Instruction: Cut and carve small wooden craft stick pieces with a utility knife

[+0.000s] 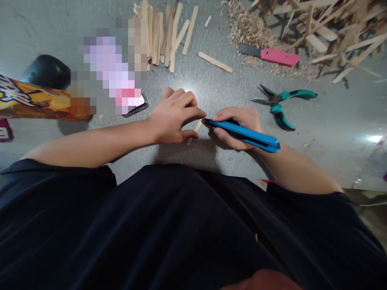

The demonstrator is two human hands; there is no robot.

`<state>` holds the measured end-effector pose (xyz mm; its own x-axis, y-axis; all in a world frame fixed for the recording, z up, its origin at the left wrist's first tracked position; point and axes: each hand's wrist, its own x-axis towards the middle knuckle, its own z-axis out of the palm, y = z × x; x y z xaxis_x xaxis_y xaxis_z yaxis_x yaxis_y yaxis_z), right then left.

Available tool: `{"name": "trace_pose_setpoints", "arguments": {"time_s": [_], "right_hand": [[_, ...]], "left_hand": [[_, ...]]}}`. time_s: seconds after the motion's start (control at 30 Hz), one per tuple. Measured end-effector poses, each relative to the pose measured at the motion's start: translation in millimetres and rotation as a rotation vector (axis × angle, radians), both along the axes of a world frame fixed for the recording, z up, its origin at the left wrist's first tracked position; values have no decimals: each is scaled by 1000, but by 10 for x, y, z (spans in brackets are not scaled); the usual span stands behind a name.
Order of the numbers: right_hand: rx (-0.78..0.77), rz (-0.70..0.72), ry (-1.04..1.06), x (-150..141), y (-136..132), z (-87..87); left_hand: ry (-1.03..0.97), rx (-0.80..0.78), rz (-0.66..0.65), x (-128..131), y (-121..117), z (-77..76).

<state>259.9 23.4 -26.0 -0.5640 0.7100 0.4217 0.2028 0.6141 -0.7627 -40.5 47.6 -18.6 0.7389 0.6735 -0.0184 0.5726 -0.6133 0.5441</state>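
My left hand (174, 117) presses down on a small wooden stick (195, 131) lying on the grey floor, fingers pinched around it. My right hand (238, 129) grips a blue utility knife (246, 135), its dark tip touching the stick just beside my left fingertips. Most of the stick is hidden under my left hand.
A row of flat wooden sticks (163, 34) lies at the back, with one loose stick (215, 62). A pink knife (273, 55) rests on wood shavings, teal pliers (279, 105) to the right, a heap of sticks (329, 28) far right. A phone (136, 106) and an orange packet (36, 104) lie left.
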Motion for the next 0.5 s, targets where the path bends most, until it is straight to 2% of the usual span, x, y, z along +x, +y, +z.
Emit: {"name": "trace_pose_setpoints", "arguments": {"time_s": [0.5], "right_hand": [[-8, 89, 16, -33, 9, 14]], "left_hand": [[58, -50, 35, 87, 12, 127]]}}
